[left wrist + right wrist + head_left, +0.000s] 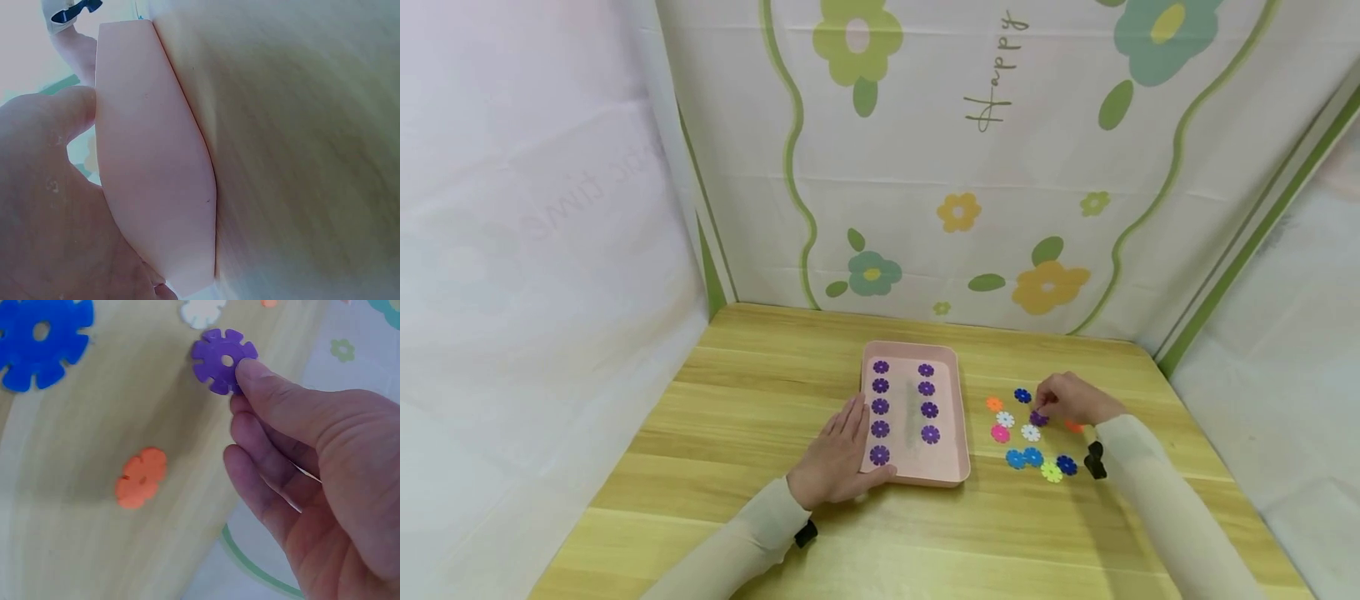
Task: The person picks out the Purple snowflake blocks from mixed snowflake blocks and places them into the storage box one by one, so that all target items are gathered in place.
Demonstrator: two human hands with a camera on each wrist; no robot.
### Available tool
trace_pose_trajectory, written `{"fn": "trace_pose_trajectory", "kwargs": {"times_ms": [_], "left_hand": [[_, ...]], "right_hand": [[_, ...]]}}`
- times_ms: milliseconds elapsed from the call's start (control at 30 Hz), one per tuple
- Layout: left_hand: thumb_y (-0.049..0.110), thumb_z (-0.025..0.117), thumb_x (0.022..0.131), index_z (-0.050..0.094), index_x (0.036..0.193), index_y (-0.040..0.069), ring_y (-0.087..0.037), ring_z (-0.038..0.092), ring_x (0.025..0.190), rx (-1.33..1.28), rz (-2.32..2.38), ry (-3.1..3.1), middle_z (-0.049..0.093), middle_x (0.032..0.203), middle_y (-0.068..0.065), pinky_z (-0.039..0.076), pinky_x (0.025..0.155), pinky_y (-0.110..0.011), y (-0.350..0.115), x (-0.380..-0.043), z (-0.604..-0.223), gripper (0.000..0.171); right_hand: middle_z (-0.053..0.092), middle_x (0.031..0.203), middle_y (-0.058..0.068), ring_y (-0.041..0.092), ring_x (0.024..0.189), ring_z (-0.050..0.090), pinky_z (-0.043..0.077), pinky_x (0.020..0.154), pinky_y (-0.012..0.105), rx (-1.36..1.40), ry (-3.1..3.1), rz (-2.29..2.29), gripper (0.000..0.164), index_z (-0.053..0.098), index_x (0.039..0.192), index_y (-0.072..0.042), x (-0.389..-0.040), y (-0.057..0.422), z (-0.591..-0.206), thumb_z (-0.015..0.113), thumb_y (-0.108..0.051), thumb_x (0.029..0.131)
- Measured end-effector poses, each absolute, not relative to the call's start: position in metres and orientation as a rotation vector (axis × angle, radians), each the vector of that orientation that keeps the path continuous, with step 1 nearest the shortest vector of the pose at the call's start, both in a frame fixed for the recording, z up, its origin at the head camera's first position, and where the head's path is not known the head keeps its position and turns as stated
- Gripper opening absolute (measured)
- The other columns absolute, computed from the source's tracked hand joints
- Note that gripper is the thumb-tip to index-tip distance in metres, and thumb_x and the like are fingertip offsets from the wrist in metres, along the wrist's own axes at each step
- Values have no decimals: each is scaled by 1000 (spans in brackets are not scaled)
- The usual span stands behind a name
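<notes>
A purple notched plastic disc [226, 361] is pinched between the thumb and fingers of my right hand [1072, 398], above the table to the right of the tray. The pink tray [962, 417] holds two columns of purple notched discs [880, 407], the left column one disc longer than the right. At the tray's near left corner rests my left hand [835, 454], its straight fingers along the left rim and its thumb along the near rim. In the left wrist view the tray's outer wall [156, 137] fills the middle beside that hand.
Loose notched discs lie right of the tray: white ones [1031, 432], a pink one [1000, 433], light blue ones [1016, 459], dark blue ones [1066, 465], a yellow-green one [1052, 472] and orange ones [142, 478]. A patterned cloth [880, 167] stands behind the wooden table [760, 375].
</notes>
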State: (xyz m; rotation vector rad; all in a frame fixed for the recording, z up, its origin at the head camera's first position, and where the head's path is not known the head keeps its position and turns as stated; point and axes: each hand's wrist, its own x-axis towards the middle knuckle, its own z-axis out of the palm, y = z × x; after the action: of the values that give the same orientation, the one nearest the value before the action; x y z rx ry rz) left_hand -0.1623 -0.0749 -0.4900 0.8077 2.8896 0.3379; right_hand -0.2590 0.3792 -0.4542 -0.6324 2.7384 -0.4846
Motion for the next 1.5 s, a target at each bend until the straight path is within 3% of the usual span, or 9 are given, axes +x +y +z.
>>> {"fn": "trace_pose_trajectory", "kwargs": {"times_ms": [267, 867, 1067, 1200, 1500], "left_hand": [[73, 45, 100, 20, 165, -8, -41, 16, 164, 799, 348, 2893, 11, 176, -26, 25, 133, -53, -76, -162, -489, 107], [72, 48, 101, 21, 164, -10, -42, 16, 164, 821, 362, 2897, 13, 175, -28, 25, 132, -54, -75, -163, -489, 107], [70, 48, 101, 20, 164, -10, -43, 16, 164, 826, 345, 2902, 12, 175, -28, 25, 132, -54, -76, -164, -490, 105], [71, 47, 101, 21, 164, -10, -42, 17, 164, 828, 345, 2908, 13, 175, -28, 26, 132, -53, -76, -163, -488, 106], [73, 46, 101, 22, 164, -10, -42, 18, 164, 828, 327, 2914, 14, 175, -28, 27, 132, -52, -76, -163, -487, 107]], "right_hand": [[71, 80, 1, 6, 65, 50, 47, 63, 22, -743, 2715, -467, 16, 74, 86, -10, -258, 367, -435, 68, -5, 101], [73, 79, -3, 4, 64, 53, 50, 61, 21, -972, 2587, -476, 14, 75, 88, -14, -252, 273, -406, 71, -11, 101], [73, 81, 0, 3, 66, 53, 50, 63, 21, -1042, 2531, -457, 15, 74, 87, -15, -247, 241, -404, 71, -10, 101], [70, 80, -5, 3, 70, 54, 52, 66, 20, -1061, 2494, -440, 14, 74, 87, -13, -241, 224, -406, 72, -9, 100], [69, 82, -6, 4, 72, 58, 54, 67, 19, -959, 2441, -419, 14, 74, 87, -15, -233, 202, -427, 73, -9, 99]]}}
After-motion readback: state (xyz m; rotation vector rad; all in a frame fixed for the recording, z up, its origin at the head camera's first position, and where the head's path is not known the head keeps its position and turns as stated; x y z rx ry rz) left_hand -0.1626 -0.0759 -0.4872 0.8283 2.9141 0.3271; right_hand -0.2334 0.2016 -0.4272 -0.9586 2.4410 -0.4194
